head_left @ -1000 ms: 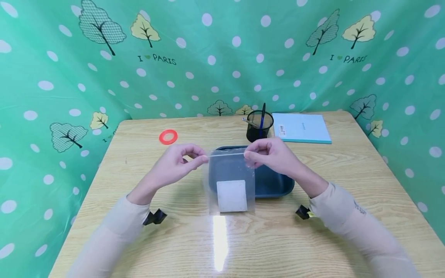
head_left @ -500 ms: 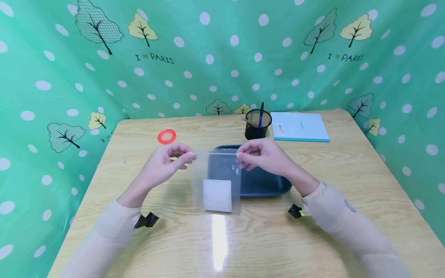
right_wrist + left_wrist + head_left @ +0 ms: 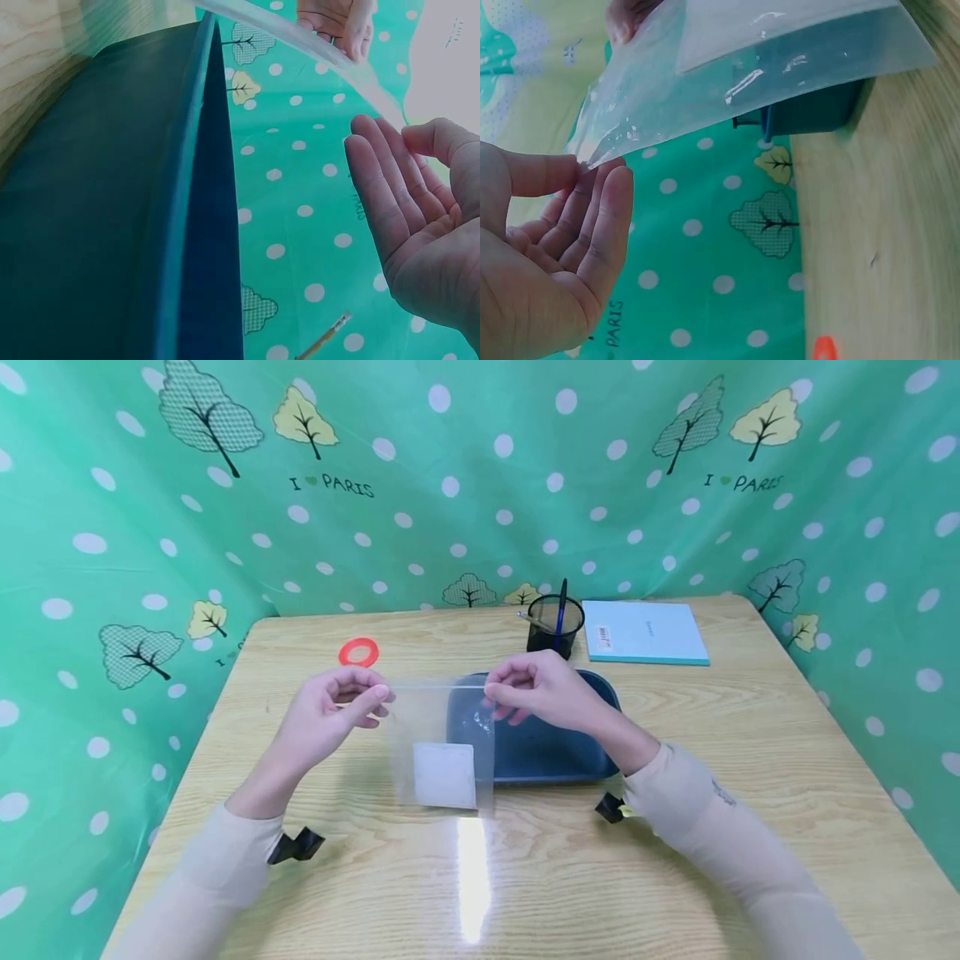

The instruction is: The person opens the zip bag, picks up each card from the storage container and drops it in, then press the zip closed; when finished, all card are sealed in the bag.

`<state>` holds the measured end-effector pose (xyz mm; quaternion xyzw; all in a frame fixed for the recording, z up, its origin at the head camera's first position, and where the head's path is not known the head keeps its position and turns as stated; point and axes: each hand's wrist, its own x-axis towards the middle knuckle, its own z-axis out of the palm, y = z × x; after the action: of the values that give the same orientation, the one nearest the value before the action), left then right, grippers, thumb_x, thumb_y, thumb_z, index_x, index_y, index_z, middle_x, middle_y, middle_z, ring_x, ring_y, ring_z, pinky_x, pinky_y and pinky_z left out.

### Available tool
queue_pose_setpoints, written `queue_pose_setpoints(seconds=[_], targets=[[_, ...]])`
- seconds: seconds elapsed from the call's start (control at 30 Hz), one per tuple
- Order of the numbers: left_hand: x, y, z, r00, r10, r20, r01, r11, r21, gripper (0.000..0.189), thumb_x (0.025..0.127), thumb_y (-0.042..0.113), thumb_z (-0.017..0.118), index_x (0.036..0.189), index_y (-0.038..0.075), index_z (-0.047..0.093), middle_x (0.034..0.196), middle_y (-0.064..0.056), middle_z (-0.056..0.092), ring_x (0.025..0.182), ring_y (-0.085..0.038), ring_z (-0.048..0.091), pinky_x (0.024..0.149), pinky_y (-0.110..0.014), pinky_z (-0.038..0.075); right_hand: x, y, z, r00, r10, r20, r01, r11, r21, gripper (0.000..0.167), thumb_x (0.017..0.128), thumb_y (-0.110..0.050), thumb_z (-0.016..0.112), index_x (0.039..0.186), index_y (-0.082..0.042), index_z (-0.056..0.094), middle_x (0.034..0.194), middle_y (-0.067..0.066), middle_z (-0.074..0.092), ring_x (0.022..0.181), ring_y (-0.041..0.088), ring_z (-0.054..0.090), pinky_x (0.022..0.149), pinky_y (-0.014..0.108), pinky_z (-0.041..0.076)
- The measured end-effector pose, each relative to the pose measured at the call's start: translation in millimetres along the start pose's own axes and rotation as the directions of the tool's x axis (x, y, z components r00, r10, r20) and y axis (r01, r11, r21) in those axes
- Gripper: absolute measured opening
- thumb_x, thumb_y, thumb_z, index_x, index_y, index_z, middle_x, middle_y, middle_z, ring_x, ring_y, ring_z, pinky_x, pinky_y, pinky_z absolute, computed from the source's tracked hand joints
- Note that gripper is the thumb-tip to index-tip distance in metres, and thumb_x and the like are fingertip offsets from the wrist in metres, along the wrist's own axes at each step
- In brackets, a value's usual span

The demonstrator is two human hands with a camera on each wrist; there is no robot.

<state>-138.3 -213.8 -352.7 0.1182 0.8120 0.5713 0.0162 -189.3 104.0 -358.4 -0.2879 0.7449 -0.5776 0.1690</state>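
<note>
A clear zip bag point(image 3: 442, 718) hangs upright between my two hands, with a flat white square point(image 3: 444, 775) near its bottom. My left hand point(image 3: 322, 714) pinches the bag's top left corner between thumb and fingers; the left wrist view shows that pinch at the plastic's edge. At the top right corner, my right hand point(image 3: 543, 693) pinches the bag the same way, its other fingers spread in the right wrist view. Behind the bag stands a dark blue tray point(image 3: 555, 756), partly covered by the bag and my right hand.
A red ring point(image 3: 358, 652) lies at the back left of the wooden table point(image 3: 360, 893). A black mesh pen cup point(image 3: 553, 631) with pens and a pencil point(image 3: 324, 337) stands behind the tray. To its right lies a light blue notebook point(image 3: 647, 633). A green polka-dot curtain surrounds the table.
Both hands have moved left, carrying the bag with its white square. More of the tray now shows to the right of the bag. Both pinches stay in place.
</note>
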Motion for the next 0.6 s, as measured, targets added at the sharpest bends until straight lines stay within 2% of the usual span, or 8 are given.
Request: queue_pose_setpoints(seconds=[0.13,0.27,0.47,0.6], targets=[[-5.3,7.4,-12.0,1.000,-0.014,-0.012,0.014,1.000,-0.005,0.025,0.099,0.017,0.068,0.106,-0.006,0.063,0.095,-0.005,0.073,0.081,-0.021,0.072,0.071,-0.036,0.060,8.0,-6,6,0.999,-0.007,0.035,0.007,1.000,0.006,0.017,0.100,-0.018,0.067,0.103,-0.002,0.072,0.095,0.014,0.075,0.082,0.030,0.074,0.068,0.043,0.061],[-8.2,14.9,-26.2,0.999,-0.030,0.016,0.030,1.000,0.001,0.027,0.102,0.017,0.063,0.110,-0.009,0.059,0.096,-0.005,0.071,0.082,-0.020,0.070,0.072,-0.037,0.060,18.4,-15,12,0.997,0.012,0.071,-0.014,1.000,0.017,0.020,0.099,-0.018,0.067,0.106,0.000,0.072,0.097,0.013,0.075,0.084,0.032,0.074,0.069,0.043,0.061],[-9.7,20.8,-51.6,0.997,-0.049,0.053,0.043,0.994,0.104,0.027,0.106,0.018,0.054,0.115,-0.007,0.053,0.096,-0.006,0.064,0.082,-0.016,0.067,0.073,-0.032,0.060,41.3,-29,25,0.986,0.089,0.140,-0.095,0.995,0.033,0.021,0.099,-0.017,0.067,0.108,0.002,0.071,0.101,0.021,0.073,0.090,0.039,0.072,0.072,0.041,0.061],[-6.7,15.5,-69.2,0.996,-0.070,0.057,0.061,0.989,0.137,0.027,0.108,0.019,0.050,0.117,-0.006,0.050,0.096,-0.005,0.064,0.082,-0.017,0.067,0.073,-0.032,0.060,61.4,-29,35,0.975,0.122,0.187,-0.136,0.989,0.061,0.019,0.100,-0.015,0.067,0.108,0.002,0.070,0.105,0.024,0.072,0.092,0.037,0.073,0.073,0.041,0.061]])
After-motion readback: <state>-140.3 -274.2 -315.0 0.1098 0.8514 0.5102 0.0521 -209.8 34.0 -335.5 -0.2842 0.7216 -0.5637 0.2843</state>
